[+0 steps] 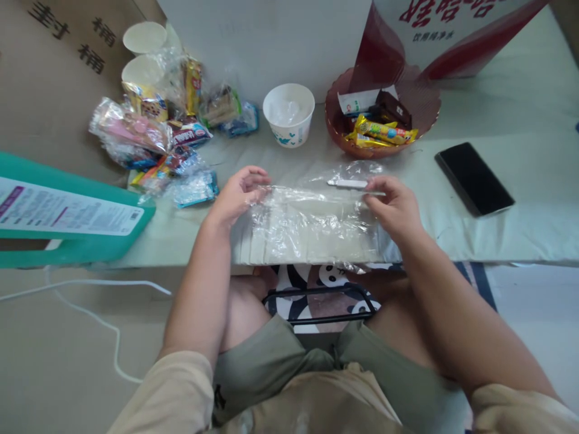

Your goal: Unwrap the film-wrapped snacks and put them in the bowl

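Between hands [239, 196]: clear plastic film [316, 228] (outline indistinct).

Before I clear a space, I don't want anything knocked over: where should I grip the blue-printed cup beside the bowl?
Grip the cup around its wall below the rim, probably from the near side: it stands upright, flares upward, and has the bowl close on its right.

The one camera, worn on the person's head, looks forward and steeply down, with their shorts [257, 367] at the bottom of the view. It sits close above the table [520, 132], so the left hand [242, 193] and right hand [394, 205] fall mid-frame, while the top edge cuts off the red-and-white carton [434, 36].
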A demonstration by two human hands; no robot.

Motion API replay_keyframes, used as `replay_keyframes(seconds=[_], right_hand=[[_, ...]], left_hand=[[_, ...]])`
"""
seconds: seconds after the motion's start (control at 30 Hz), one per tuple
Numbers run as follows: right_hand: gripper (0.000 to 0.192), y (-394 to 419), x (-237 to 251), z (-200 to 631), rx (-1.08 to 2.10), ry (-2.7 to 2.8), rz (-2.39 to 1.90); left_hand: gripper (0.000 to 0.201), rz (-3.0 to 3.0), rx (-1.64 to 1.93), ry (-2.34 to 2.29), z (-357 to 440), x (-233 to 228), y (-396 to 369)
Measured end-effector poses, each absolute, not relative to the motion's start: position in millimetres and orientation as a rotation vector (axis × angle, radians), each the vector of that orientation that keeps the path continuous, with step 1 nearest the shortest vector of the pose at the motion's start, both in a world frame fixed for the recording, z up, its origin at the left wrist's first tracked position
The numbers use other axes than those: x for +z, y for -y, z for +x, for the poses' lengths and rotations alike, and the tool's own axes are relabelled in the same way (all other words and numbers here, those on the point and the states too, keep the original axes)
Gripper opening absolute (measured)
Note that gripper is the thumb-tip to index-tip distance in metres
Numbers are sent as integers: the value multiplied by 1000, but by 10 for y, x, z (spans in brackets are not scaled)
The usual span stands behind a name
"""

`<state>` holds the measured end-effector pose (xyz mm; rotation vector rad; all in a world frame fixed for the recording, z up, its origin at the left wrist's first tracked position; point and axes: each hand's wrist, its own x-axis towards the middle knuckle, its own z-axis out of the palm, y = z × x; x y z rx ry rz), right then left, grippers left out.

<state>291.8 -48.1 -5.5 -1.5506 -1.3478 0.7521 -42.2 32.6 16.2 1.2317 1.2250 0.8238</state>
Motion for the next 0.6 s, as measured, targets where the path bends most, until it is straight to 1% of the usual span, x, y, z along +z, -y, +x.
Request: replay_keyframes(seconds=[0.03, 0.07, 0.13, 0.17, 0.3, 0.4, 0.5, 0.6], right_hand=[[6, 488, -48, 2910, 696, 1400, -1505], [4, 505, -32, 2899, 655, 1455, -1452], [9, 569, 16, 2879, 590, 1577, -1331], [13, 609, 41, 2872, 565, 1647, -1266], [21, 754, 74, 2898, 576, 1935, -1070], [25, 794, 24, 2957, 580, 2060, -1059], [32, 809, -16, 2994, 585, 2141, -1065], [37, 840, 0, 2970, 658, 2263, -1042]], left_hand=[[37, 1297, 845, -1186, -422, 157, -320], [33, 1359, 858, -1154, -423, 151, -317], [15, 1446, 879, -1140, -426, 134, -318], [11, 1467, 902, -1148, -429, 125, -321], [16, 1341, 1043, -1139, -462, 121, -327], [27, 1210, 925, -1118, -500, 162, -303], [21, 1202, 810, -1156, -529, 192, -281], [16, 1172, 893, -1195, -545, 191, -286]])
